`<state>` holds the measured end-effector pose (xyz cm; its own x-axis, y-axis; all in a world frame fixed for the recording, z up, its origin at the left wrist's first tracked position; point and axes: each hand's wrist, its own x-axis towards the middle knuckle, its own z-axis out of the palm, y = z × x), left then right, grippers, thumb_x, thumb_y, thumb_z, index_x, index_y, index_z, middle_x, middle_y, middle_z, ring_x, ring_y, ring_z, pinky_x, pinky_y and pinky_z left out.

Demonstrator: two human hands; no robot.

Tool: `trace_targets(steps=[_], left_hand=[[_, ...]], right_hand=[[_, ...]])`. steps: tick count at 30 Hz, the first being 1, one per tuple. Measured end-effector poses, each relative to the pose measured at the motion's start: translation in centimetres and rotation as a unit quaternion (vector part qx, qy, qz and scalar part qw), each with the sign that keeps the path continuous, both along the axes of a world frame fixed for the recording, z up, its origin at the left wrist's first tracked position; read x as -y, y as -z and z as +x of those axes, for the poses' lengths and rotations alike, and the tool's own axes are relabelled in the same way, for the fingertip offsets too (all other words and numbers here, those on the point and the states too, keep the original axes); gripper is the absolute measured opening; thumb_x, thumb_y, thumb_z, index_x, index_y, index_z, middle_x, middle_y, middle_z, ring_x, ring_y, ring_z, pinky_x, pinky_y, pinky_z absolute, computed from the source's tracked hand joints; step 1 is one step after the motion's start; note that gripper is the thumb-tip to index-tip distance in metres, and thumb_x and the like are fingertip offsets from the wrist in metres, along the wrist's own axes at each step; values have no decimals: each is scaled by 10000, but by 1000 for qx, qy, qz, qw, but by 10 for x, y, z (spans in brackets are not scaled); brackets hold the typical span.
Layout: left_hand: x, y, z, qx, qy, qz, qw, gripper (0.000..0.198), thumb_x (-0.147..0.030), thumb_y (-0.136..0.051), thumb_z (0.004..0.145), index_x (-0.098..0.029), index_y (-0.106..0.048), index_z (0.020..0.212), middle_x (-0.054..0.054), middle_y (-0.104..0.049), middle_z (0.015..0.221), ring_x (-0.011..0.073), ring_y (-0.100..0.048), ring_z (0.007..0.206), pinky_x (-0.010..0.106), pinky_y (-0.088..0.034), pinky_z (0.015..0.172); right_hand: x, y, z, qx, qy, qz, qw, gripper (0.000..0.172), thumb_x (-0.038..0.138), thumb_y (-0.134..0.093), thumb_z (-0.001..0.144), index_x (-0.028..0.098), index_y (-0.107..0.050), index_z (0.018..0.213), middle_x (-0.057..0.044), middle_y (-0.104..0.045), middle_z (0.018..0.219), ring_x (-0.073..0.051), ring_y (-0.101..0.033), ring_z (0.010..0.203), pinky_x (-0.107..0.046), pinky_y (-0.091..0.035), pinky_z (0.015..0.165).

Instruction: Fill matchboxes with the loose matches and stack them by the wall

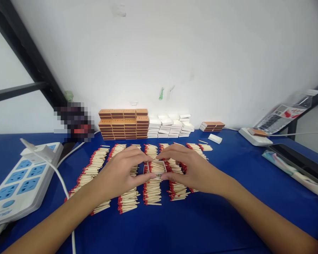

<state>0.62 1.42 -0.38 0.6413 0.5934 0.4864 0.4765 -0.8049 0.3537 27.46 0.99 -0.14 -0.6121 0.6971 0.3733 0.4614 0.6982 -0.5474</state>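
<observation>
A small white matchbox tray [164,166] with matches [155,167] in it is between my two hands, above the middle rows of loose matches. At its left end, my left hand [127,167] is closed, thumb in front and fingers behind. My right hand [187,165] closes on the right end in the same way. The tray's ends are partly hidden by my fingertips. Under and around both hands lie several rows of red-tipped matches [152,194], with the heads towards the left.
Stacked orange-brown matchboxes [123,128] and white trays [171,127] line the wall. Further right are a few matchboxes [212,126] and one loose white tray [215,138]. A power strip [37,204] with a white cable sits left; a phone [299,162] and plastic bottle [288,111] are right.
</observation>
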Motion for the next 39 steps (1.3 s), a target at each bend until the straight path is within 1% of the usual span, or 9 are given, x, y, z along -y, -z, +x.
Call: trace_targets(steps=[3,14,17,20,23,26,31,35,39], left_hand=[[1,2,1,12,-1,1,1000,342,-397,-776,954,-238,-723,1252,48,-755,1040,210,-660,962,352,-534,825],[8,8,10,39,26,-8,999,373,-380,-835,900,-205,-704,1203,43,-730,1018,195,-659,944,344,-535,831],[10,9,11,37,19,-8,999,400,-402,-831,900,-203,-691,1218,47,-731,1021,203,-661,959,347,-538,836],[10,10,11,24,7,17,1000,400,-408,-794,936,-191,-670,1248,57,-736,1009,212,-666,951,358,-537,829],[7,10,7,18,-5,41,999,346,-398,-740,983,-185,-664,1245,61,-738,994,215,-668,929,373,-539,826],[3,9,4,8,-20,48,999,313,-406,-707,1005,-186,-673,1226,65,-740,979,224,-669,932,392,-544,839],[2,6,1,-1,-30,49,998,267,-391,-682,1020,-188,-703,1191,74,-750,979,231,-673,953,398,-552,852],[2,4,0,-5,-26,47,999,239,-365,-676,1023,-197,-722,1187,74,-755,975,230,-677,951,385,-552,834],[1,4,0,-4,-22,47,999,228,-356,-674,1022,-199,-729,1178,74,-760,972,229,-679,941,381,-551,829]], right_hand=[[4,5,-3,17,-6,27,999,443,415,-760,971,305,-677,1392,-67,-732,1240,-242,-660,1155,-415,-563,974],[4,3,-1,36,-15,-44,998,489,516,-814,903,297,-723,1330,-50,-760,1148,-239,-695,1070,-381,-573,910],[5,-3,2,66,-10,-28,997,399,452,-782,943,283,-734,1301,-56,-762,1136,-233,-699,1045,-374,-571,892],[-1,-18,28,101,41,2,994,312,453,-737,957,269,-767,1207,-72,-770,1139,-243,-705,1013,-373,-570,854],[-15,-34,78,119,177,20,977,412,574,-722,922,279,-779,1203,-77,-787,1156,-251,-719,921,-379,-572,794],[-31,-39,129,174,285,-49,941,481,608,-775,846,276,-793,1193,-81,-791,1201,-266,-728,912,-387,-563,786],[-46,-25,164,250,218,-200,922,392,511,-806,803,234,-830,1080,-108,-804,1141,-319,-715,1023,-397,-541,850],[-49,-17,163,242,189,-216,927,324,462,-806,801,253,-843,1046,-99,-801,1104,-324,-699,1043,-393,-527,839],[-48,-17,159,220,203,-222,928,413,486,-851,736,252,-828,1076,-103,-780,1093,-320,-700,1034,-404,-552,850]])
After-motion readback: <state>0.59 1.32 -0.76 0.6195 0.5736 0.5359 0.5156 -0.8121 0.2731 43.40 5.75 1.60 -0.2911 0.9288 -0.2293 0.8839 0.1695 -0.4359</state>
